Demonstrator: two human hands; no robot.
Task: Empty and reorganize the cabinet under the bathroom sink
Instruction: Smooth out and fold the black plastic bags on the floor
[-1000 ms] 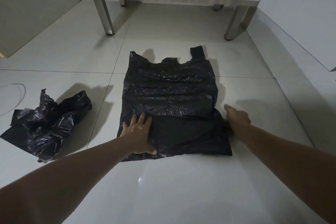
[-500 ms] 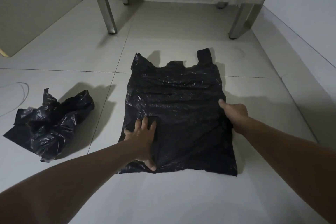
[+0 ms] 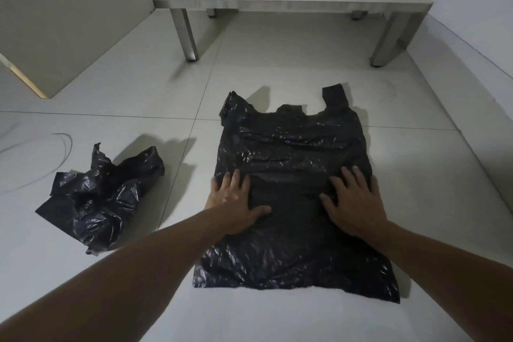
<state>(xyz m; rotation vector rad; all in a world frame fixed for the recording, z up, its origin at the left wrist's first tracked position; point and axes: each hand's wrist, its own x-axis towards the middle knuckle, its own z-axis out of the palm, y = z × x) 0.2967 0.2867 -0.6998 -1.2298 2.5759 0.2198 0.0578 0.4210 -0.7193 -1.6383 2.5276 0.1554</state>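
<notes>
Your left hand [image 3: 236,203] and right hand [image 3: 354,203] press flat, fingers spread, on the bag [image 3: 291,153] lying on the floor [image 3: 277,64]. It looks thin, light, limp and probably slippery; take it by a side edge or its handles

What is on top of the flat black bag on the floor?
Both hands lie flat on the flat black bag: the left hand near its left edge, the right hand toward its right. Under the palms the plastic is covered, so nothing there can be seen.
</notes>
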